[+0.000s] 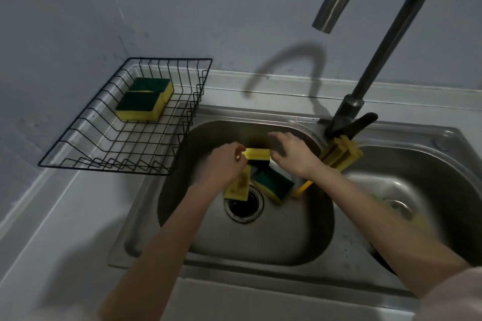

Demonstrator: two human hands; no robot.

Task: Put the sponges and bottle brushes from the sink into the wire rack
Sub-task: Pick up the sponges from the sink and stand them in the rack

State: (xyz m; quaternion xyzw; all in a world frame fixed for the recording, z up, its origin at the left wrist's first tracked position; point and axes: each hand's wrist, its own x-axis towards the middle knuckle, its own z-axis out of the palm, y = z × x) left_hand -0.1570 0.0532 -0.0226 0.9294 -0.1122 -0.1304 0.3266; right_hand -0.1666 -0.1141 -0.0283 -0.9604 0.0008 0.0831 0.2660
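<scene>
A black wire rack (86,143) sits on the counter at the left, with two yellow-and-green sponges (142,105) lying side by side at its back. In the left sink basin (260,237), my left hand (221,164) pinches the left end of a yellow sponge (257,154) held above the basin floor. My right hand (292,154) touches that sponge's right end, fingers spread. Below lie a yellow sponge (238,187) and a green-topped sponge (273,185) near the drain. A yellow brush handle (302,189) pokes out under my right wrist.
A tall dark faucet (370,65) rises between the basins, its spout overhanging the left one. Yellow sponges or brush parts (341,155) rest on the divider by the faucet base. The right basin (417,190) holds a blurred yellow object. Grey wall stands behind.
</scene>
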